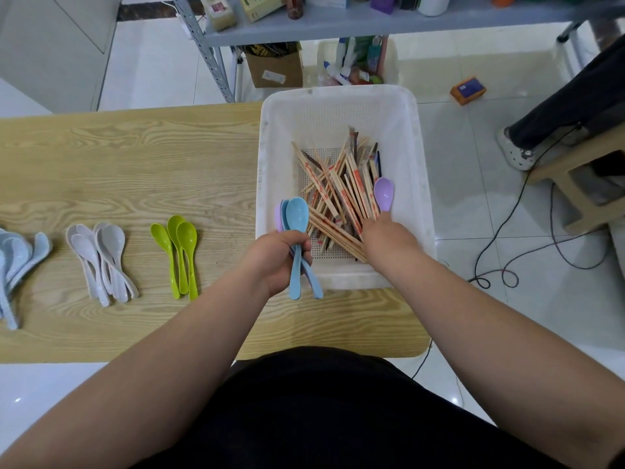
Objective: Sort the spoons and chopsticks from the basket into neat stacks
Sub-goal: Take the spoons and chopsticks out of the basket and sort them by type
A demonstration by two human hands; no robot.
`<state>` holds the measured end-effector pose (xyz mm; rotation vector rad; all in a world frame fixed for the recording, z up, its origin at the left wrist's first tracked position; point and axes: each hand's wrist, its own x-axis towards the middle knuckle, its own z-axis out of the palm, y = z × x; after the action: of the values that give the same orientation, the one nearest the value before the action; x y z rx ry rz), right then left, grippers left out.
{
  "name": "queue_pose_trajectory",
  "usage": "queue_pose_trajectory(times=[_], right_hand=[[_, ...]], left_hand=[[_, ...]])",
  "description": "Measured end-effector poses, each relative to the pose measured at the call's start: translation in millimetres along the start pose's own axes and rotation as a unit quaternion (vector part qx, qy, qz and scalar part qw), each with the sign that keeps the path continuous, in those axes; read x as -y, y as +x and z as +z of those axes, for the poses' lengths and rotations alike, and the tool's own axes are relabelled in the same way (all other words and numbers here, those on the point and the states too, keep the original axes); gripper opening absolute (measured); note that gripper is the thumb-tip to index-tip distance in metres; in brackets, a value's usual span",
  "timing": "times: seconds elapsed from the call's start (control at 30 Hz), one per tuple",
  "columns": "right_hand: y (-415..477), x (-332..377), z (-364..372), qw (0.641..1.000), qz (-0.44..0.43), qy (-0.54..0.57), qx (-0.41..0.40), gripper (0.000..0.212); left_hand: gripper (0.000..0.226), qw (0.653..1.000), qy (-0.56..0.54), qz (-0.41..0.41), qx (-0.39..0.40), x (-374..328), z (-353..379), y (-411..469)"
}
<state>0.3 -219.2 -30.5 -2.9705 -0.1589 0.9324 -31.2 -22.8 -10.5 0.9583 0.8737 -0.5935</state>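
Note:
A white plastic basket (338,106) sits on the right end of the wooden table (135,157). Inside it lies a loose heap of wooden chopsticks (341,191). My left hand (277,258) grips a bunch of blue and purple spoons (297,218) by their handles at the basket's near left corner. My right hand (389,235) is inside the basket and holds a purple spoon (384,194) by its handle, bowl pointing away. On the table to the left lie three groups: green spoons (179,252), white spoons (101,262) and pale blue spoons (17,262).
A metal shelf (338,25) with boxes stands behind the table, a cardboard box (275,69) and a white bin beneath it. An orange box (468,89) and black cables (507,258) lie on the tiled floor to the right, beside another person's leg (568,106).

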Motion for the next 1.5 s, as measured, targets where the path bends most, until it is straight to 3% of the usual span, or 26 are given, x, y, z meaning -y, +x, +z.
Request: queue_pose_trajectory(times=[0.17,0.23,0.33,0.43,0.53,0.7,0.83,0.9,1.07,1.27,1.37,1.5], right_hand=[[7,4,8,0.997,0.044,0.043,-0.053,0.031],[5,3,9,0.982,0.065,0.144,-0.099,0.027],[-5,-1,4,0.910,0.100,0.376,-0.142,0.026],[-23,1,-3,0.818,0.127,0.532,-0.179,0.032],[-53,17,-12,0.792,0.064,0.568,-0.214,0.030],[-78,43,2,0.826,-0.121,0.501,-0.227,0.030],[-80,46,13,0.867,-0.198,0.416,-0.193,0.027],[-75,50,13,0.875,-0.207,0.398,-0.183,0.021],[-70,83,3,0.886,-0.234,0.394,-0.069,0.049],[-65,147,0,0.923,-0.260,0.274,-0.068,0.055],[-62,190,3,0.926,-0.246,0.281,-0.051,0.046],[-46,248,19,0.918,-0.188,0.349,-0.023,0.030]], left_hand=[[0.024,1.000,0.003,0.009,-0.008,-1,0,0],[0.027,1.000,-0.006,0.015,-0.017,-1,-1,1],[0.031,1.000,-0.018,0.020,-0.014,0,1,1],[0.033,0.999,-0.019,0.027,-0.002,3,5,2],[0.026,1.000,-0.010,0.028,-0.001,7,14,3],[0.023,0.994,-0.076,0.041,0.067,10,23,-2],[0.008,0.989,-0.107,0.102,0.018,9,14,-3],[0.011,0.985,-0.120,0.120,-0.016,10,4,-6],[0.011,0.978,-0.124,0.169,-0.014,9,-19,-37],[0.028,0.972,-0.093,0.218,0.006,-5,-87,-48],[0.037,0.976,-0.053,0.210,-0.010,-19,-125,-46],[0.025,0.979,0.025,0.201,-0.033,-38,-185,-35]])
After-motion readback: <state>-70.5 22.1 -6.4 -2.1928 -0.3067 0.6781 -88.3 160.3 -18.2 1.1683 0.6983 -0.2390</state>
